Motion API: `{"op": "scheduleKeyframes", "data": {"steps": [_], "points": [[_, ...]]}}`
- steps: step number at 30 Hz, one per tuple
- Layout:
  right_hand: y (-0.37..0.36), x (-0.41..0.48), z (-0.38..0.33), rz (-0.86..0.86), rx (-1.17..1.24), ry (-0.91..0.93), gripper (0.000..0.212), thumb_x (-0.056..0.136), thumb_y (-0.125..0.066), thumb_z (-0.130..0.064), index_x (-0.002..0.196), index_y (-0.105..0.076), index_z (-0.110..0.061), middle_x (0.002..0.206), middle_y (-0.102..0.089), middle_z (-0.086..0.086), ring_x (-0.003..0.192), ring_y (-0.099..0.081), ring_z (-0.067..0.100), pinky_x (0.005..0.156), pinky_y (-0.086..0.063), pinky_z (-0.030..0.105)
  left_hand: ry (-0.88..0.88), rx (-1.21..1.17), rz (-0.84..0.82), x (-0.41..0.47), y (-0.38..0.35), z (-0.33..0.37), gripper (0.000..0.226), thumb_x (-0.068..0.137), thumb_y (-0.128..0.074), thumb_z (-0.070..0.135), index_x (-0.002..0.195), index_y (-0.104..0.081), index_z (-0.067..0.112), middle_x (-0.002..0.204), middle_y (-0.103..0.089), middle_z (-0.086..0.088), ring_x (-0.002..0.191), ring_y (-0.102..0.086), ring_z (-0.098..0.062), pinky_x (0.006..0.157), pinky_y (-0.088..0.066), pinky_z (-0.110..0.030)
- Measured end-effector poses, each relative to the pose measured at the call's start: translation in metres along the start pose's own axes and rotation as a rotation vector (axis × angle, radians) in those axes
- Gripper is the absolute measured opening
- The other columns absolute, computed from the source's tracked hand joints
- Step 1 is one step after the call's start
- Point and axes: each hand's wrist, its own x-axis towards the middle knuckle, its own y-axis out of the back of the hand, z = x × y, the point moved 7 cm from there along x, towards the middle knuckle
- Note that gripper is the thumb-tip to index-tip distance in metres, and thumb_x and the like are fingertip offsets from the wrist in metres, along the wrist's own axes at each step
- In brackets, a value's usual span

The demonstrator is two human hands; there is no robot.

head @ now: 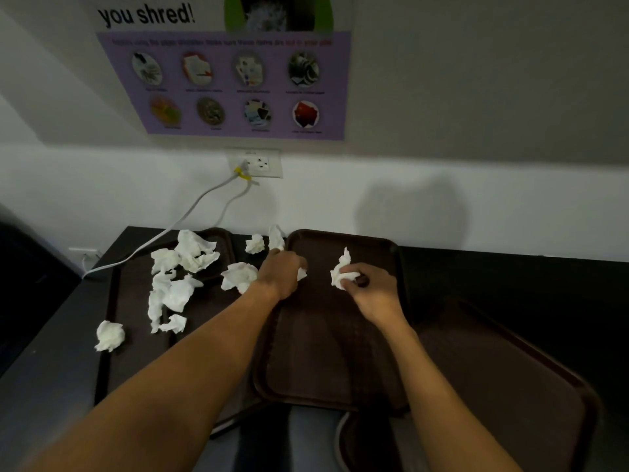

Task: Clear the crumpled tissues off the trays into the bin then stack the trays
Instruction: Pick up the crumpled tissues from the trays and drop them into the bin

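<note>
Three brown trays lie on a dark counter: a left tray (136,356), a middle tray (323,352) and a right tray (510,369). My left hand (282,272) grips a crumpled white tissue (302,274) at the middle tray's far left corner. My right hand (371,289) pinches another crumpled tissue (342,272) over the far part of the same tray. Several crumpled tissues (190,253) are scattered over the left tray. One tissue (109,335) lies at its left edge, and one tissue (239,276) lies just left of my left wrist.
A white cable (190,212) runs from a wall socket (258,162) down across the counter's back left corner. Two small tissues (254,243) lie between the trays near the wall. The counter (510,267) extends to the right. No bin is in view.
</note>
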Motion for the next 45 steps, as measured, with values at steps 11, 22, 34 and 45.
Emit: {"op": "scheduleKeyframes", "data": {"steps": [11,22,34,45], "points": [[0.003,-0.017,-0.008,0.041,-0.014,-0.016,0.018,0.088,-0.077,-0.016,0.104,-0.078,-0.025,0.098,-0.067,-0.02,0.087,-0.063,-0.009,0.074,-0.045,0.004,0.068,-0.477,0.148,-0.024,0.022,-0.001,0.024,0.087,-0.068,-0.001,0.103,-0.076,0.016,0.1,-0.07,0.001,0.091,-0.067,-0.016,0.08,-0.05,-0.019],[-0.032,-0.062,-0.07,0.082,0.052,0.064,0.018,0.086,-0.078,-0.014,0.101,-0.079,-0.024,0.097,-0.074,-0.014,0.08,-0.065,-0.007,0.069,-0.045,0.003,0.274,-0.981,0.365,-0.129,0.059,-0.051,0.026,0.083,-0.077,0.003,0.1,-0.078,0.022,0.094,-0.076,0.008,0.089,-0.071,-0.007,0.086,-0.058,-0.026],[-0.156,-0.16,-0.151,-0.069,0.092,0.119,0.02,0.088,-0.079,-0.017,0.105,-0.078,-0.026,0.1,-0.072,-0.017,0.086,-0.065,-0.011,0.073,-0.045,0.002,0.418,-1.087,0.466,-0.292,0.064,-0.154,0.023,0.084,-0.079,0.005,0.1,-0.079,0.021,0.096,-0.076,0.008,0.089,-0.072,-0.013,0.082,-0.061,-0.027],[-0.302,-0.277,-0.214,-0.239,0.092,0.171,0.018,0.088,-0.079,-0.017,0.104,-0.078,-0.024,0.097,-0.074,-0.017,0.093,-0.064,-0.013,0.079,-0.046,0.002,0.578,-1.048,0.547,-0.471,0.041,-0.264,0.019,0.085,-0.08,0.009,0.1,-0.078,0.02,0.092,-0.076,0.008,0.083,-0.071,-0.002,0.072,-0.055,-0.011]]}}
